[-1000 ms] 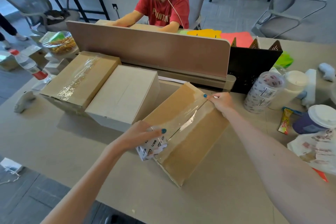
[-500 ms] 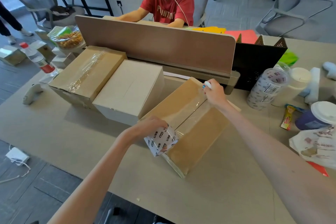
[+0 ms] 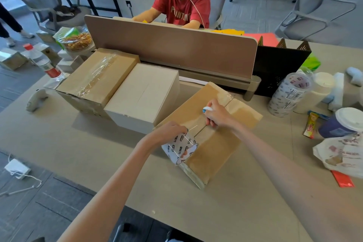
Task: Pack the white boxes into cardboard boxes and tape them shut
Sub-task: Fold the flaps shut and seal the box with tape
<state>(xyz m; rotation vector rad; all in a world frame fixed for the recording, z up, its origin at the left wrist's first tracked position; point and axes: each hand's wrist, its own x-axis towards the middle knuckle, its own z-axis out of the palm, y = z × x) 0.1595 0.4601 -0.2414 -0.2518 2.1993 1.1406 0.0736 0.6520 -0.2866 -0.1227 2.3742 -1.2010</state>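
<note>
at the far left a white charger [image 3: 17, 171] lies on the floor, and above it a water bottle [image 3: 42, 61] with a red label stands at the edge of the table [image 3: 216, 202]. a bag of snacks [image 3: 75, 39] sits in the upper left. next comes a taped cardboard box [image 3: 98, 78], shut and lying flat, with a white box [image 3: 143, 94] touching its right side.

in the middle of the frame the left hand [image 3: 167, 132] comes in from below, fingers curled round a tape roll [image 3: 179, 148] held against the near left corner of the open-seam cardboard box [image 3: 214, 151]. that box lies at an angle on the table, just right of the white box, flaps folded down. a strip of clear tape [image 3: 194, 128] runs from the roll up along the seam. the right hand [image 3: 218, 117] rests on top of the box over the seam, fingers curled under and pressing on the strip; whether they pinch anything i cannot tell.

behind the boxes a brown divider [image 3: 172, 51] stands across the table, and a person in a red shirt [image 3: 182, 8] sits beyond it. to the right are a black file holder [image 3: 280, 70], a stack of tape rolls [image 3: 288, 92], a snack bar [image 3: 310, 126], a blue cup [image 3: 345, 124] with a white lid, and a plastic bag [image 3: 343, 155] at the right edge.
</note>
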